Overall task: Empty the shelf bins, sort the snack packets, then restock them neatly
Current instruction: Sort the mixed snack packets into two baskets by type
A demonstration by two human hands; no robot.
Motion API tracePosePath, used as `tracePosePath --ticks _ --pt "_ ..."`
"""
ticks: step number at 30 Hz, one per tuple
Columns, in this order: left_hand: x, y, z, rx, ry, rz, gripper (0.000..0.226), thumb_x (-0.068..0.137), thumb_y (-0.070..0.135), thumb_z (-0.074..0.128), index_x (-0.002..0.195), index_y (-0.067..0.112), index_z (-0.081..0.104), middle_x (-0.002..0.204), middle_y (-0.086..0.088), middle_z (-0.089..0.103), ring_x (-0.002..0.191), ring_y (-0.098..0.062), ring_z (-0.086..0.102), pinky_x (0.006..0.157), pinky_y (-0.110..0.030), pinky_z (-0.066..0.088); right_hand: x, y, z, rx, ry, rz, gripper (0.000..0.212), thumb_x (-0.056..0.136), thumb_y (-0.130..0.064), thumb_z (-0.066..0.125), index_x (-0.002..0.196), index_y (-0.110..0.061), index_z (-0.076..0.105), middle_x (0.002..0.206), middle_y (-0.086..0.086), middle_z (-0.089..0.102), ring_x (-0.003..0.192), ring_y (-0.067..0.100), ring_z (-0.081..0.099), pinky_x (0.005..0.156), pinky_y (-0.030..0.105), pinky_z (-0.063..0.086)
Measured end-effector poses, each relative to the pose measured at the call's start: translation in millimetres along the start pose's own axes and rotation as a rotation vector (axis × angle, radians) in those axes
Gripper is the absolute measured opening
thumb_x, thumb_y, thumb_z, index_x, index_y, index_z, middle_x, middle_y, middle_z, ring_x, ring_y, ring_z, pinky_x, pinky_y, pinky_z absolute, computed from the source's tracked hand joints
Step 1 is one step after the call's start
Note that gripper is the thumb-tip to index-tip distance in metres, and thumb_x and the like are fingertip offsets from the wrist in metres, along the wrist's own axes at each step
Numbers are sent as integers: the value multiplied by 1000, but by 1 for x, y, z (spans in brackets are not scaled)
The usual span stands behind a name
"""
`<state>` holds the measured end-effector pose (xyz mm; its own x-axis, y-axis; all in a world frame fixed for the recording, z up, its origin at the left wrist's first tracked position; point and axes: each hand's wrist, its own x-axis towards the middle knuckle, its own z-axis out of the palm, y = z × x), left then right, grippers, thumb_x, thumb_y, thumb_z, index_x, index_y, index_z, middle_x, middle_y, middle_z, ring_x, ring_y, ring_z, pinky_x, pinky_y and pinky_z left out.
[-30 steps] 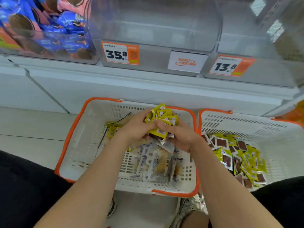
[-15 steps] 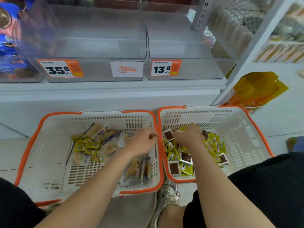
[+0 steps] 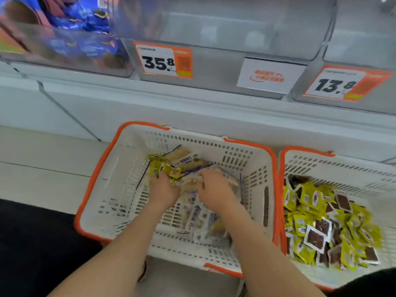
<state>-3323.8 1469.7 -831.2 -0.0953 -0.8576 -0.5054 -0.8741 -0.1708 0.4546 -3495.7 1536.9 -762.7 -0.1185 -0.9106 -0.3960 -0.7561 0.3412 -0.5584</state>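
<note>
Snack packets (image 3: 190,185) lay mixed in basket (image 3: 120,168). Left hand (image 3: 164,190) fingers down at yellow packets (image 3: 162,168), right hand (image 3: 214,189) on pale packets (image 3: 205,219); grip can't tell, blurred. Prob. pulling yellows for second basket (image 3: 321,166); shelf bins (image 3: 214,28) sat emptied.

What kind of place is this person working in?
Most likely a shop aisle: clear shelf bins carry orange price tags reading 35.8 and 13.8, and two orange-rimmed baskets on the floor hold snack packets.
</note>
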Motion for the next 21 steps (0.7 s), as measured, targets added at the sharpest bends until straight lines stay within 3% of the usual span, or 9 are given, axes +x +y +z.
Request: tracePosePath --ticks 2,4,7,9,13,14,17,19,21 --pt "16 -18 -6 42 55 7 66 84 28 78 134 3 44 145 -23 38 138 -43 37 106 -53 44 24 -6 13 -62 3 -27 36 102 -19 49 138 -18 54 112 4 67 96 24 65 80 41 56" --pt "29 -23 -13 104 124 59 79 79 27 82 141 0 39 149 -23 37 142 -43 34 109 -53 43 45 -13 24 -191 16 -89 43 101 -14 48 144 -18 50 135 8 60 122 29 57 97 44 51" --pt "51 -22 -18 109 189 130 103 77 30 87 156 1 27 162 -21 27 152 -39 26 119 -54 35 75 -27 40 -405 160 -340 44 95 -5 56 137 -14 57 145 12 52 136 35 46 108 52 43" --pt "68 -24 -18 134 182 189 104 79 35 83 159 3 25 161 -18 30 152 -37 25 120 -55 33 89 -34 49 -521 224 -520 44 95 -6 60 138 -14 57 153 15 47 144 37 39 113 55 39" --pt "92 -29 -18 246 148 173 105 72 61 70 154 7 33 148 -14 40 142 -37 36 114 -53 39 110 -32 54 -803 45 -536 67 108 -21 43 166 -21 11 174 13 2 160 34 -2 123 61 12" --pt "95 -30 -17 243 133 157 109 68 64 74 152 6 34 147 -15 40 142 -38 36 114 -53 39 112 -28 57 -871 47 -517 67 108 -25 40 167 -22 7 174 14 3 160 34 -2 122 61 10" --pt "102 -33 -12 298 117 171 100 71 59 85 142 4 40 139 -18 44 132 -40 43 108 -50 41 109 -19 62 -950 110 -410 68 102 -22 38 166 -22 15 158 18 36 148 38 30 115 55 21" --pt "108 -36 -7 382 69 203 89 76 65 80 133 5 46 133 -18 48 124 -40 47 103 -46 41 108 -13 60 -959 116 -359 67 98 -20 51 160 -22 28 143 18 46 136 40 40 110 53 25" --pt "112 -37 -2 495 29 239 88 77 74 73 128 7 50 130 -15 50 122 -36 47 102 -43 39 106 -8 53 -936 111 -345 53 91 -19 66 140 -18 48 129 17 53 125 39 48 106 50 34"
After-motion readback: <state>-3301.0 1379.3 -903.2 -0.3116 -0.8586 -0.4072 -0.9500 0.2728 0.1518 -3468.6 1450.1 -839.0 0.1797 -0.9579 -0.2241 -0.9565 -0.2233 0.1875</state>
